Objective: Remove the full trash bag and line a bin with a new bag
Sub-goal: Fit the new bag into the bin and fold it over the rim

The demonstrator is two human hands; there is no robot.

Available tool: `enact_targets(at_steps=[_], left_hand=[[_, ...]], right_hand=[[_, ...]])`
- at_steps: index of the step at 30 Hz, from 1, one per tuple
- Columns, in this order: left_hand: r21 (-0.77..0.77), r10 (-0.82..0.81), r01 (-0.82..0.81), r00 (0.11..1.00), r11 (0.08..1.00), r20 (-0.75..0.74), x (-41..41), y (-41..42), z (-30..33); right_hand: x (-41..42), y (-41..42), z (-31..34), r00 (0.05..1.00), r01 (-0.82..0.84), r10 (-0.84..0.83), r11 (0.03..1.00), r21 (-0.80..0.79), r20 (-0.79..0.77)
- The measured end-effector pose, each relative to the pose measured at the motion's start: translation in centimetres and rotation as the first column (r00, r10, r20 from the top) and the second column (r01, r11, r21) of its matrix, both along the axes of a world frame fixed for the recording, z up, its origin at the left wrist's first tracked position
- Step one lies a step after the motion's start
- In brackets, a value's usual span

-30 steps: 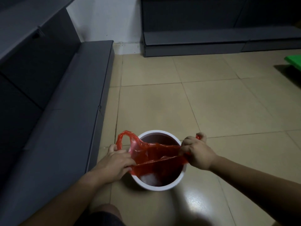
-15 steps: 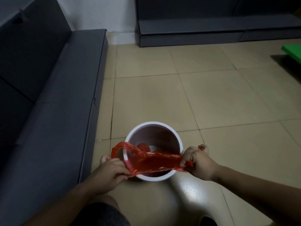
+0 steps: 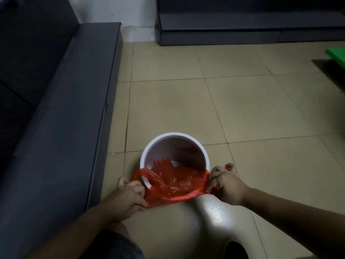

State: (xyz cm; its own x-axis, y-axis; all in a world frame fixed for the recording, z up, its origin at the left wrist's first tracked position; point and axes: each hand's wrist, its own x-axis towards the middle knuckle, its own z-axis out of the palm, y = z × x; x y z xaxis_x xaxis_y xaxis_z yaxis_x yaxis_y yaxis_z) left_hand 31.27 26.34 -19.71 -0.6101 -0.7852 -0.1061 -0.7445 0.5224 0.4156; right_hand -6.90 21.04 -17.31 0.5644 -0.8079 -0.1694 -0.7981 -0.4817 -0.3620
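a: nearest, at the bottom edge?
b: a knee (image 3: 119, 243) in dark shorts, low and left of centre. a bright glare patch on the tile floor (image 3: 261, 101) just right of it.

a: then the hands?
b: left hand (image 3: 128, 197) closed on the left side of the red bag (image 3: 173, 182), fingers (image 3: 139, 186) curled over the plastic, just beside the bag's loop handle. right hand (image 3: 225, 183) clamped on the bag's right edge, knuckles up, a scrap of red poking out past the thumb on the far side.

a: and the bag itself?
b: pulled wide between the two hands, stretched across the near rim of the bin (image 3: 174, 135). near edge folded outward over that rim, rest sagging down inside. thin and crinkled, partly see-through.

a: the bin?
b: round, white, upright on the floor, between the hands and a little beyond them. far half of the rim bare, pale inner wall showing. bottom mostly hidden by the plastic.

a: to the left?
b: long grey bench (image 3: 74, 109) along the left side, close to the bin but apart from it.

a: farther back?
b: open tiles, then a low grey unit (image 3: 242, 28) against the far side and a strip of white wall (image 3: 119, 12) in the corner. far right, a green thing (image 3: 337, 55) cut off by the edge, too little showing to tell more.
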Motion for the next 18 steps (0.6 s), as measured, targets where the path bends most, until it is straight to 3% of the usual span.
enact_targets(at_steps=[5, 10, 14, 18], left_hand=[[-0.035, -0.003, 0.005, 0.999, 0.999, 0.053, 0.0, -0.1, -1.0], [-0.093, 0.169, -0.156, 0.975, 0.983, 0.145, -0.3, -0.6, -1.5], [-0.021, 0.299, -0.302, 0.928, 0.953, 0.22, 0.3, -0.4, -1.5], [0.069, 0.338, -0.36, 0.915, 0.93, 0.222, 1.3, -0.3, -1.6]], right_hand=[[-0.2, 0.1, -0.7, 0.996, -0.058, 0.052, 0.994, -0.092, -0.067], [-0.2, -0.3, -1.1, 0.999, 0.017, -0.02, 0.996, -0.088, -0.029], [-1.1, -1.3, -1.0, 0.981, 0.038, -0.055, 0.995, -0.095, -0.188], [-2.0, -1.9, -0.9, 0.978, 0.103, -0.114, 0.992, -0.069, -0.176]])
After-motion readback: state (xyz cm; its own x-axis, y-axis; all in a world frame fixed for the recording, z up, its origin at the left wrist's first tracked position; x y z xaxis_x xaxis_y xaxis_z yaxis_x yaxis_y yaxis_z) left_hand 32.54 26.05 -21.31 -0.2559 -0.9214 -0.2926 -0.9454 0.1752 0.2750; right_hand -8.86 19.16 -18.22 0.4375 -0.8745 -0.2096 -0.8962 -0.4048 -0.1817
